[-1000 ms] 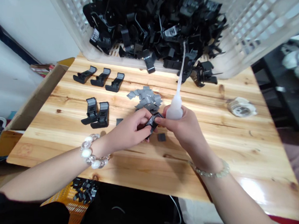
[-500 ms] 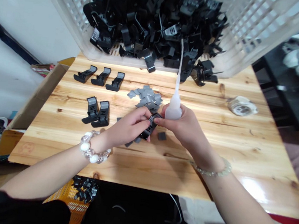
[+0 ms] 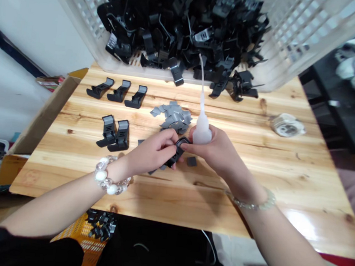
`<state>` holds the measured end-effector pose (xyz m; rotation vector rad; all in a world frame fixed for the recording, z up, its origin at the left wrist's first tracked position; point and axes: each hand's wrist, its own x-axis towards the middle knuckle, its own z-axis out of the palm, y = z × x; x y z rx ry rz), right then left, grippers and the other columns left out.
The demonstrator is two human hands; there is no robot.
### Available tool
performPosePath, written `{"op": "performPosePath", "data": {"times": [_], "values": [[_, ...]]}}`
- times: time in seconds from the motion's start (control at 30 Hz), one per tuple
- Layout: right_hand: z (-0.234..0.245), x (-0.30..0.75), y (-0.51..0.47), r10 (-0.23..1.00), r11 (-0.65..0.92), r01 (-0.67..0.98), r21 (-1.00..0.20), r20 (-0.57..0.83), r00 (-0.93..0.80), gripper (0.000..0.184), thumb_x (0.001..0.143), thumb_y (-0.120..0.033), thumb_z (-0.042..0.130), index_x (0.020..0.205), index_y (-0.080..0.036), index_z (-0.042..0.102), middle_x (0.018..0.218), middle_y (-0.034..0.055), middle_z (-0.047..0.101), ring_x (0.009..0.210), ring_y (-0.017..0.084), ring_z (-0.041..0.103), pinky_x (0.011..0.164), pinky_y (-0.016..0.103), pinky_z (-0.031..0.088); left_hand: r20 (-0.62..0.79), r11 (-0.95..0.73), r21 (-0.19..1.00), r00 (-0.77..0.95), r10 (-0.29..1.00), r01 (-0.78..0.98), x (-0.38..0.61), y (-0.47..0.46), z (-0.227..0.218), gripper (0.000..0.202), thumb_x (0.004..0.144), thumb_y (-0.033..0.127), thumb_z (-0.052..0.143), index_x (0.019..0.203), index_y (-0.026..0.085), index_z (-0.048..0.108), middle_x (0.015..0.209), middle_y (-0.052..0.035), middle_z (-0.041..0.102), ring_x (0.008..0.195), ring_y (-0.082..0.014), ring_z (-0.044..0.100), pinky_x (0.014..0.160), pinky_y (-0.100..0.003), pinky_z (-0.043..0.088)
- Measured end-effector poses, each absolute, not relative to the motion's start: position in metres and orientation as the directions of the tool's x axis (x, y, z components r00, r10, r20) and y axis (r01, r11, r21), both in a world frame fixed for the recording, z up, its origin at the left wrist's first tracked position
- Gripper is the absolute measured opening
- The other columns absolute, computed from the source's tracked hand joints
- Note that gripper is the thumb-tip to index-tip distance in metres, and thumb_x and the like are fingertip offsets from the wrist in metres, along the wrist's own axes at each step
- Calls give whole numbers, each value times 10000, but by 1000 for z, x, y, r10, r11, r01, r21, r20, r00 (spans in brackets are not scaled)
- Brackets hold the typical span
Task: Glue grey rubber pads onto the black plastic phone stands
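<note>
"What has the left hand point(image 3: 152, 153) got?"

"A black clip point(image 3: 177, 153). Its fingers point(image 3: 167, 143) are closed on it, holding it just above the worktop point(image 3: 231, 192)."

"And the right hand point(image 3: 216, 150)?"

"Its fingers are curled round a translucent glue bottle point(image 3: 201, 133), which stands nearly upright. The bottle's long, thin nozzle point(image 3: 201, 83) points up toward the crate. The knuckles of that hand are against the clip's edge, so both hands meet there."

"What's right around them?"

"A heap of gray pads point(image 3: 175, 118) lies just beyond the hands. A small dark square point(image 3: 191, 161) sits just beside the clip, and a few gray bits point(image 3: 153, 171) peek out under the left hand."

"Other clips?"

"Three lie in a row point(image 3: 117, 93) toward the far edge, and two more stand side by side point(image 3: 114, 133) nearer the left hand."

"Further out?"

"A white slatted crate point(image 3: 82, 13) at the far edge is heaped with black clips point(image 3: 181, 29). A roll of tape point(image 3: 287, 125) lies off to the right, and a cardboard box point(image 3: 46, 112) stands against the left edge. Below the worktop there's an orange crate point(image 3: 75, 234) holding more black parts point(image 3: 99, 226)."
</note>
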<state>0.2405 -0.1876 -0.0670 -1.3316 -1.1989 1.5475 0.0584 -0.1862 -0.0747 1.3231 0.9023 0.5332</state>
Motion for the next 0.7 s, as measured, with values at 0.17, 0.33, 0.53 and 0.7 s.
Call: {"op": "performPosePath", "data": {"times": [0.17, 0.33, 0.53, 0.7], "values": [[-67, 238, -188, 954, -249, 39, -968, -252, -162, 305, 580, -184, 799, 733, -169, 536, 627, -44, 561, 541, 93, 525, 500, 232, 409, -254, 213, 967, 551, 795, 138, 59, -186, -74, 141, 889, 311, 559, 916, 212, 462, 753, -8, 693, 680, -166, 709, 598, -264, 554], [-68, 240, -187, 959, -209, 85, -974, -221, -176, 298, 590, -199, 807, 766, -159, 571, 670, -36, 575, 590, 98, 527, 542, 246, 437, -301, 320, 945, 572, 763, 70, 57, -180, -75, 215, 880, 366, 609, 903, 211, 463, 754, -17, 706, 665, -198, 732, 576, -294, 579], [-70, 241, -186, 949, -223, 38, -974, -226, -221, 326, 605, -221, 833, 790, -160, 571, 700, -25, 590, 626, 103, 537, 577, 250, 432, -308, 358, 934, 557, 771, 22, 56, -176, -74, 188, 866, 292, 635, 856, 194, 475, 737, -27, 720, 684, -195, 738, 627, -305, 598], [-66, 253, -181, 935, -309, -454, -836, -179, -306, 263, 722, -329, 762, 782, -174, 558, 658, -51, 492, 559, 56, 446, 486, 193, 326, -326, 403, 911, 440, 837, -91, 58, -177, -69, 41, 895, 176, 503, 934, 187, 506, 760, -27, 723, 628, -165, 709, 584, -280, 578]]}}
